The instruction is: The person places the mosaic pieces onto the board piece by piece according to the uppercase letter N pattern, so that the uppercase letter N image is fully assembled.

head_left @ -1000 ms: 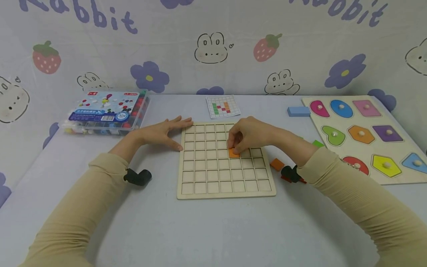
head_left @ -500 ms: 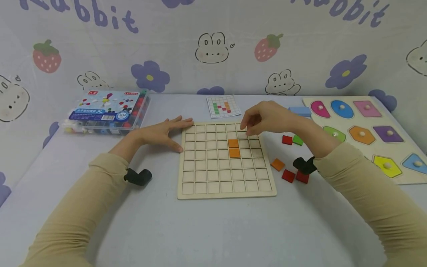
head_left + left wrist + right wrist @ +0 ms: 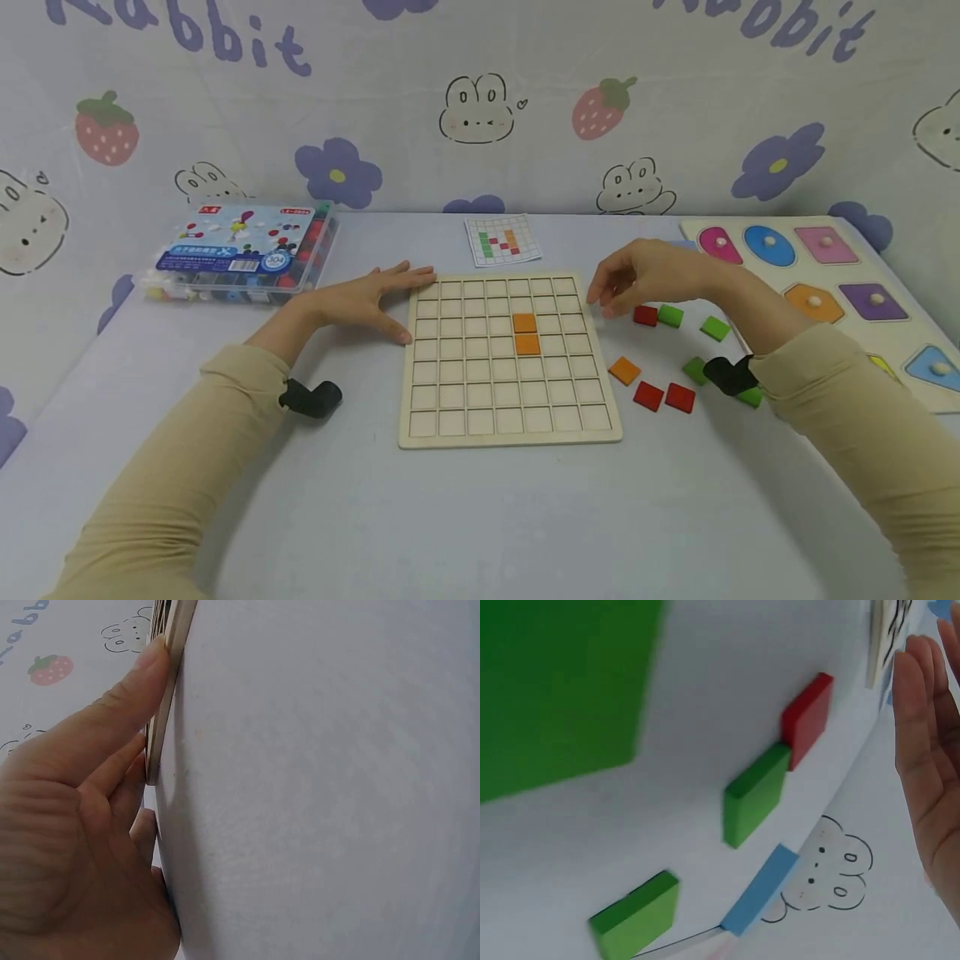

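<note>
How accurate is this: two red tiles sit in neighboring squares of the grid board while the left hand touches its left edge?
Only the color is wrong: the two tiles in the grid board are orange, as the head view shows. The rest stands.

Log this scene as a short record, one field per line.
Left hand: left hand, at the left edge of the wooden grid board, touching it
Right hand: right hand, just off the board's right edge, no tile visible in it
Tiles on board: two orange tiles, one directly below the other
Loose tiles in view: one orange tile, three red tiles, four green tiles
Beyond board: pattern card
Far left: box of pieces
Far right: shape puzzle
</note>
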### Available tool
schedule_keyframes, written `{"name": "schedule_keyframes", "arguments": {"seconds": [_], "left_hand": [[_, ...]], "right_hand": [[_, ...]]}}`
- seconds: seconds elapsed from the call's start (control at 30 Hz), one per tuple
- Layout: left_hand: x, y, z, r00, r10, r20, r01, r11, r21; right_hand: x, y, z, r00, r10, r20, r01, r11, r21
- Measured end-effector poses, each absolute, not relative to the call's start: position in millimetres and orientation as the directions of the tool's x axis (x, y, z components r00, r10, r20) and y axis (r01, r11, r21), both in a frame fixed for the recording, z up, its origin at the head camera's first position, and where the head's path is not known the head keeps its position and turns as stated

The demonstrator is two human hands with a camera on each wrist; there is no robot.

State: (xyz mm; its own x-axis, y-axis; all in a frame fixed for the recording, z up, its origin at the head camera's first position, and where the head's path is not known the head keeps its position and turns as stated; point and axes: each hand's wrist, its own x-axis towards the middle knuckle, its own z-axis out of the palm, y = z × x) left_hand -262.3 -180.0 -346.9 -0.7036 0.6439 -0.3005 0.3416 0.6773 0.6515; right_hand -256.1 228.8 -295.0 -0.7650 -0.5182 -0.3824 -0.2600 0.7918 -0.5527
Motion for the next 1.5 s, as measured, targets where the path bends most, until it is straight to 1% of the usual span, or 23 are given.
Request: {"name": "schedule_keyframes", "arguments": {"seconds": [0.13, 0.33, 0.47, 0.8, 1.0, 1.27, 1.5], "left_hand": [[-262.3, -180.4, -347.3, -0.705, 0.641, -0.303, 0.337, 0.679, 0.652], [-261.7, -180.7, -346.4, -0.705, 0.644, -0.297, 0.344, 0.678, 0.650], [-261.9, -181.2, -346.9, -0.708, 0.639, -0.302, 0.336, 0.680, 0.651], [-264.8, -179.6, -348.4, -0.700, 0.649, -0.297, 0.339, 0.668, 0.662], [-264.2, -178.6, -346.3, -0.702, 0.644, -0.304, 0.340, 0.678, 0.652], [-262.9, -179.0, -346.1, -0.707, 0.637, -0.306, 0.334, 0.683, 0.650], [-263.0, -179.7, -347.0, -0.707, 0.639, -0.303, 0.336, 0.681, 0.651]], "right_hand": [[-251.7, 235.2, -299.9, -0.698, -0.558, -0.449, -0.236, 0.771, -0.591], [-246.2, 242.6, -307.6, -0.576, -0.643, -0.505, -0.207, 0.712, -0.671], [-243.9, 243.1, -310.0, -0.539, -0.656, -0.528, -0.180, 0.702, -0.689], [-241.3, 243.1, -311.6, -0.511, -0.661, -0.549, -0.197, 0.712, -0.674], [-238.1, 243.8, -313.1, -0.504, -0.674, -0.540, -0.221, 0.705, -0.674], [-233.3, 241.2, -313.2, -0.531, -0.664, -0.527, -0.258, 0.719, -0.646], [-232.1, 239.9, -314.0, -0.535, -0.667, -0.519, -0.260, 0.714, -0.650]]}}
